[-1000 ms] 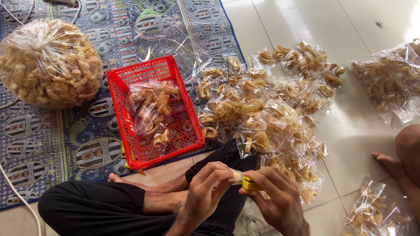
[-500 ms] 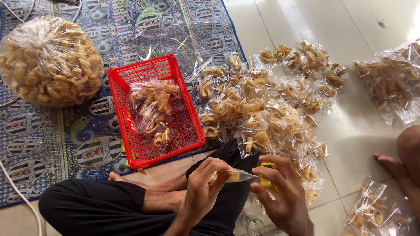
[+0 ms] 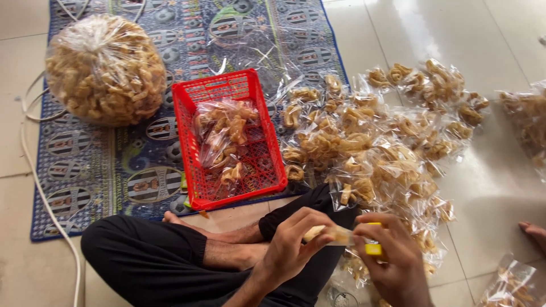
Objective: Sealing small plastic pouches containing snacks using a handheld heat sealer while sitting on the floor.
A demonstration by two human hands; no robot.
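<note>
I sit cross-legged on the floor. My left hand [image 3: 293, 241] pinches one end of a small clear snack packet [image 3: 330, 234] held over my lap. My right hand [image 3: 392, 258] grips the packet's other end and also holds a small yellow object [image 3: 373, 248], mostly hidden by the fingers. In front of my knees stands a red plastic basket [image 3: 193, 122] with several packets of fried snacks [image 3: 224, 136] inside.
A big clear bag of loose fried snacks [image 3: 105, 68] sits on a blue patterned mat [image 3: 136, 165] at the left. A heap of filled small packets [image 3: 375, 136] covers the tiled floor at the right. A white cable [image 3: 42, 193] runs along the left. Another person's foot [image 3: 534, 232] shows at the right edge.
The view has shifted slightly. My hands have stayed over my lap with the packet, and the yellow object has moved a little to the right in my right hand.
</note>
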